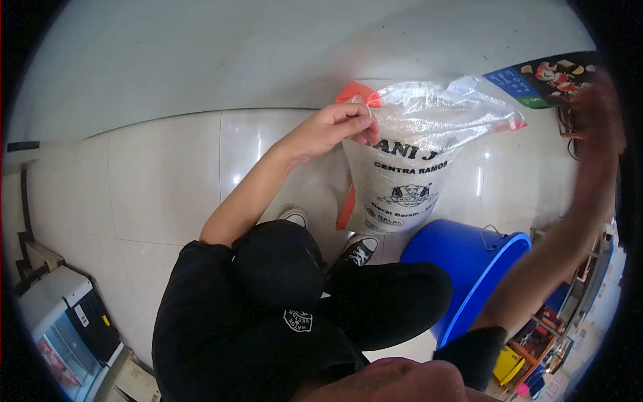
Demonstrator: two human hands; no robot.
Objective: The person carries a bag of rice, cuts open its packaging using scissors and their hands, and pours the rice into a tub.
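Head view: 1 printed sack stands on the tiled floor.
Right of the sack, the right hand is raised and blurred, its grip impossible to tell; a blue bucket sits just beside the sack's lower part. At the sack's upper left edge, the left hand pinches it, thumb against fingers. If that pinch slipped, the slack top could sag.
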